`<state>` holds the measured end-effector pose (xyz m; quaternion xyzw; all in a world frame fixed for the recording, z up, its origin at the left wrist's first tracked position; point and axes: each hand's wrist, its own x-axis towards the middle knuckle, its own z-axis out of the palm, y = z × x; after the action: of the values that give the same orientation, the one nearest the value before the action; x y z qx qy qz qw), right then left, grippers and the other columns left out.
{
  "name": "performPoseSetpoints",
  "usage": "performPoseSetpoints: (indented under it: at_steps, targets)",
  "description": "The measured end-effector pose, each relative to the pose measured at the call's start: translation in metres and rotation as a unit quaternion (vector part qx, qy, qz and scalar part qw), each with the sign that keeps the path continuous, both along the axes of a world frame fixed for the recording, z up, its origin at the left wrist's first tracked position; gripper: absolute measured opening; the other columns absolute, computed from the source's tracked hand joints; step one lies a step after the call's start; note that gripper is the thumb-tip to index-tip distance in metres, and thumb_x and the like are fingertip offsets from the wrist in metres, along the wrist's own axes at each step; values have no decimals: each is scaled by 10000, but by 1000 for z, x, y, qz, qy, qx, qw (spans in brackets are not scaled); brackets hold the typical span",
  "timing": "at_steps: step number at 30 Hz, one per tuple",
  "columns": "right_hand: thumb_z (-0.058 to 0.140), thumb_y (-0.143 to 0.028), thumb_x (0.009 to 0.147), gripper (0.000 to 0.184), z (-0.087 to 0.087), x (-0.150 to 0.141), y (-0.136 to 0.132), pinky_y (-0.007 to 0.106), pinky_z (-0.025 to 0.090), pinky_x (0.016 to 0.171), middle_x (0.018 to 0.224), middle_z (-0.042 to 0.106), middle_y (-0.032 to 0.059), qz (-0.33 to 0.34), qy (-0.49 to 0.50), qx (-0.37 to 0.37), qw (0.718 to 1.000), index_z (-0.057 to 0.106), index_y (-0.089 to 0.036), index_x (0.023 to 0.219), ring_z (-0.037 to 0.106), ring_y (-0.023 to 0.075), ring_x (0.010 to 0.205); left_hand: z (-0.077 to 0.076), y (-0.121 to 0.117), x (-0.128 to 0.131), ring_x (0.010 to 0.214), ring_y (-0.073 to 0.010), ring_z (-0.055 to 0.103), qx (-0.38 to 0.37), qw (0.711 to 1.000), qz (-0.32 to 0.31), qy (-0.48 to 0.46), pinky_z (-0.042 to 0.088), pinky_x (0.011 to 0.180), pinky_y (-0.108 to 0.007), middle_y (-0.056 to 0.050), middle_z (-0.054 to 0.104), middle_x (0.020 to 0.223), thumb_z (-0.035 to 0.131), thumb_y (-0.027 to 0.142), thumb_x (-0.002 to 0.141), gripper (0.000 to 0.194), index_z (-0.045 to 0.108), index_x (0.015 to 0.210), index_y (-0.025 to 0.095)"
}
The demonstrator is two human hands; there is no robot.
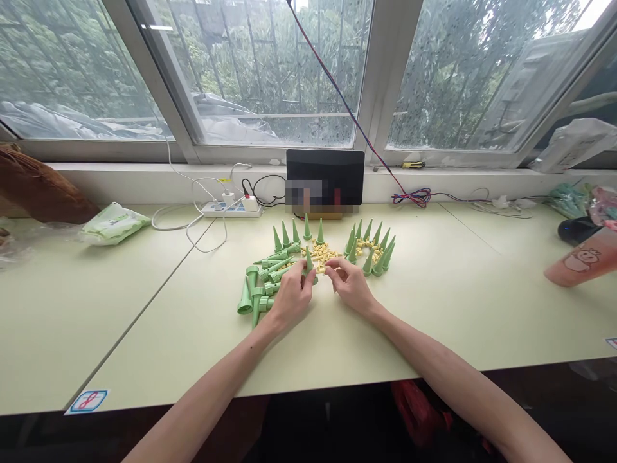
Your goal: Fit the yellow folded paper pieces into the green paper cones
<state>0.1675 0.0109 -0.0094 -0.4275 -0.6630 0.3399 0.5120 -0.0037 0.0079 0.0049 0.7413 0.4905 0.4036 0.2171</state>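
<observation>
A green plastic cone (309, 258) stands tip up in the left hand (295, 289), its thumb and fingers closed around the base, near the middle of the pale green table (366, 350). Just beside it, the right hand (351, 283) pinches a small yellow piece (328, 268) between thumb and fingertips. Beyond the hands lies a pile of yellow pieces (324, 251); ribbed green spikes (254, 290) lie heaped to the left, and upright green cones (380, 253) stand grouped to the right. A dark screen (324, 177) stands farther back, below the windows (270, 71).
</observation>
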Motion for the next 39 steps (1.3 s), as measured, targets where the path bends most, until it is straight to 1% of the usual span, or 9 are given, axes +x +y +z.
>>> performPoseSetpoints:
  at_steps: [4, 9, 15, 22, 27, 30, 34, 39]
  targets:
    - [556, -406, 938, 239, -1, 0, 1, 256, 447, 481, 822, 664, 47, 14, -5, 6, 1000, 622, -176, 950, 533, 112, 508, 0, 0, 0, 533, -118, 437, -3, 1000, -7, -2, 338, 546, -264, 24, 505, 677, 461, 309, 973, 149, 460, 872, 201]
    - [553, -447, 937, 281, -1, 0, 0, 252, 447, 478, 802, 661, 47, 17, -11, 4, 1000, 627, -176, 933, 550, 122, 526, 1, -1, 1, 544, -129, 453, -3, 1000, -7, 4, 337, 543, -267, 21, 508, 667, 462, 301, 972, 134, 468, 880, 203]
    - [552, -437, 934, 270, 1, 0, -1, 256, 417, 482, 763, 646, 31, 11, -26, 14, 1000, 636, -181, 924, 498, 114, 511, 1, -1, 1, 553, -134, 474, 2, 1000, -8, 9, 348, 552, -269, 18, 515, 665, 467, 298, 969, 136, 476, 874, 202]
    - [571, -449, 914, 281, 3, 0, -2, 259, 403, 489, 685, 613, 14, 17, -37, 11, 999, 648, -181, 948, 501, 128, 527, 2, -1, 0, 543, -122, 470, 9, 1000, -24, 9, 366, 553, -260, 11, 547, 720, 471, 299, 964, 116, 506, 932, 193]
    - [566, -450, 914, 278, 2, 0, -1, 258, 409, 479, 720, 620, 21, 25, -22, 3, 999, 639, -182, 915, 490, 118, 505, 1, -2, -1, 525, -115, 441, 27, 999, -42, 13, 350, 541, -253, 18, 530, 706, 482, 303, 965, 131, 548, 990, 192]
    - [551, -489, 922, 315, 2, 0, 0, 260, 420, 480, 704, 599, 14, 30, -18, -2, 999, 636, -186, 896, 490, 118, 500, 0, -1, -2, 519, -117, 429, 38, 998, -42, 14, 346, 537, -251, 23, 512, 686, 484, 310, 966, 158, 571, 1035, 196]
    - [513, -536, 939, 378, 2, 1, 0, 257, 425, 491, 631, 547, -6, 42, -21, -5, 999, 627, -186, 851, 487, 123, 508, -1, -1, -2, 502, -114, 413, 36, 998, -45, 6, 339, 526, -248, 29, 505, 671, 495, 318, 959, 195, 584, 1087, 200]
    - [474, -555, 957, 427, 3, 2, -1, 255, 415, 506, 555, 501, -24, 41, -34, -11, 999, 613, -188, 789, 466, 123, 504, 0, -2, -2, 475, -101, 366, 26, 998, -54, -5, 323, 506, -240, 49, 469, 640, 507, 321, 951, 189, 587, 1080, 208]
